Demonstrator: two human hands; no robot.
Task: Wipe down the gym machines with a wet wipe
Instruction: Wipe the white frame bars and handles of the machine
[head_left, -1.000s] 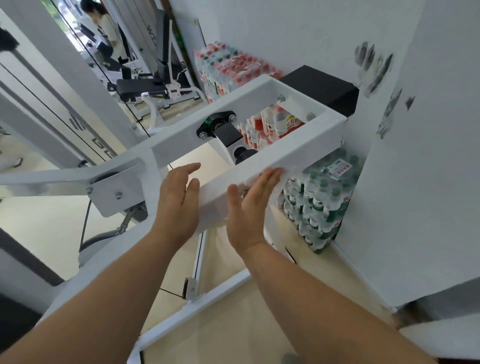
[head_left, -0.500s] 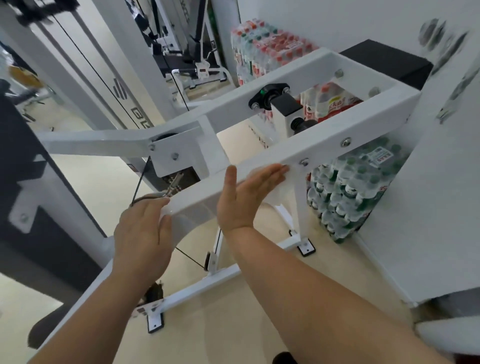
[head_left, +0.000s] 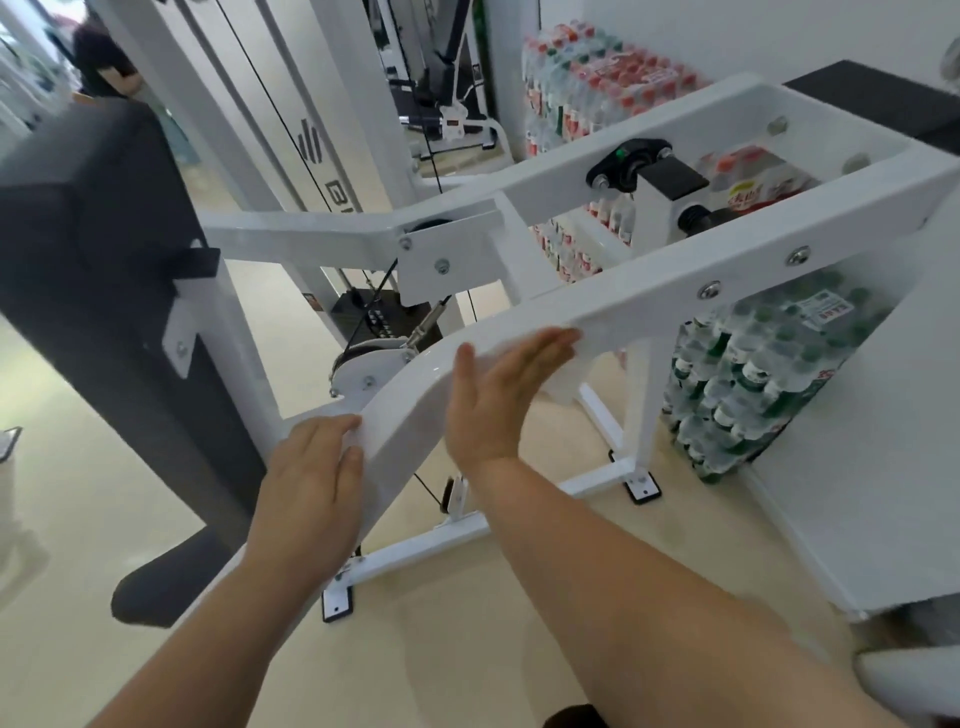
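Both our hands sit lower on the white bar (head_left: 649, 306) than a second ago, the left hand (head_left: 311, 473) gripping its bend and the flat right hand (head_left: 493, 395) pressing the wet wipe (head_left: 563, 382) to its side, so the upper stretch seems done.

Both bare forearms (head_left: 623, 571) reach forward. The right grip (head_left: 498, 400) lies flat, fingers straight and together, thumb raised. Lower and left of it, the left grip (head_left: 311, 478) curls its fingers round the white bar (head_left: 649, 304).
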